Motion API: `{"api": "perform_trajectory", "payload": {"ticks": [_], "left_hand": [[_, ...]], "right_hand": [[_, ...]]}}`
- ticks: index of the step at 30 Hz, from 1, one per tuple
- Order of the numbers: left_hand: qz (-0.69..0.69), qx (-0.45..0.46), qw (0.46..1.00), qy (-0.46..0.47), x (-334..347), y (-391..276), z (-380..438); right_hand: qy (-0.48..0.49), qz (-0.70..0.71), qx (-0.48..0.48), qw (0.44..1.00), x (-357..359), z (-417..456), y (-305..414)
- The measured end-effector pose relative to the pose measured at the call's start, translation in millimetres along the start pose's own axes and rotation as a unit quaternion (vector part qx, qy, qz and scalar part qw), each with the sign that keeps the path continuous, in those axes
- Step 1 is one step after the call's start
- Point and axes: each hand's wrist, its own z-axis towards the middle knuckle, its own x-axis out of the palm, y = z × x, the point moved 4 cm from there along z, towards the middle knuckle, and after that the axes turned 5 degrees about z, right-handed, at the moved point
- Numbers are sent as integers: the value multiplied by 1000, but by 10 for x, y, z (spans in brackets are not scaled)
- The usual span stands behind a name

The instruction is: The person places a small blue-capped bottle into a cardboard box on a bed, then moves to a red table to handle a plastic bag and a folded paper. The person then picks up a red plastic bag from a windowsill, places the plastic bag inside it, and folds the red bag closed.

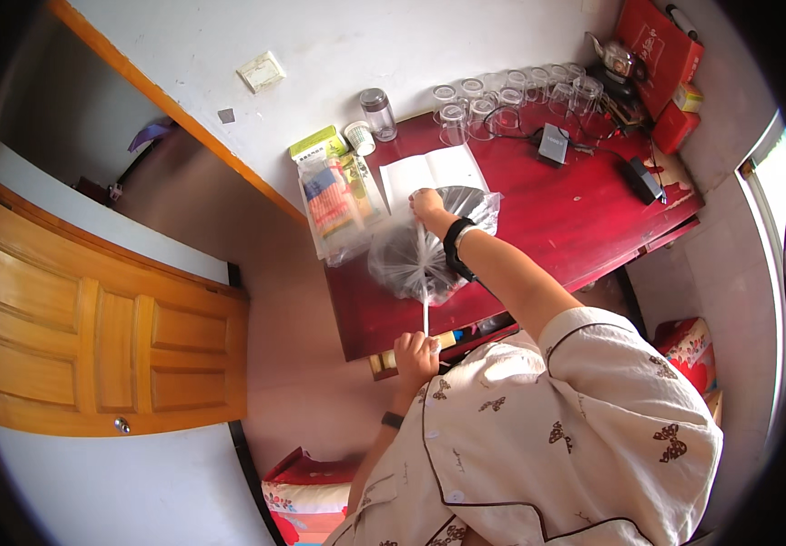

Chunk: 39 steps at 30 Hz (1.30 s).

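On the red table point(536, 225) lies a clear plastic bag point(406, 263) with something dark and rounded inside; the film's folds blur what it is. One end of the bag is drawn out into a thin twisted strand towards my body. My left hand point(417, 356) grips that strand near the table's front edge. Above the bag, my right hand point(427, 205) has its fingers closed on gathered film, and its forearm hides part of the bag. An open booklet with white pages point(434, 170) lies behind the bag, partly covered by it.
Left of the bag lie printed plastic packets point(335, 198), a green box point(318, 143), a paper cup point(360, 138) and a lidded jar point(379, 115). Several glasses point(481, 117), a cabled grey box point(554, 144) and a glass teapot point(618, 60) stand behind. A drawer point(481, 334) is open below.
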Motion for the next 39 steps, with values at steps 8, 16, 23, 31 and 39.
{"api": "perform_trajectory", "payload": {"ticks": [8, 16, 23, 31, 39], "left_hand": [[-77, 58, 995, -6, -324, -279, 417], [-105, 30, 994, 30, -116, -80, -3], [-147, 5, 984, 105, -129, 66, -10], [-371, -316, 873, -21, -498, 404, 281], [-352, -143, 918, 115, -431, 387, 408]], "right_hand": [[3, 63, 22, 998, -246, -226, 94], [14, -7, -43, 999, -206, -339, 81], [171, 111, -2, 979, -274, -383, 331], [125, -430, -471, 760, -1110, -1057, 796], [171, -370, -380, 830, -1352, -1784, 586]]}}
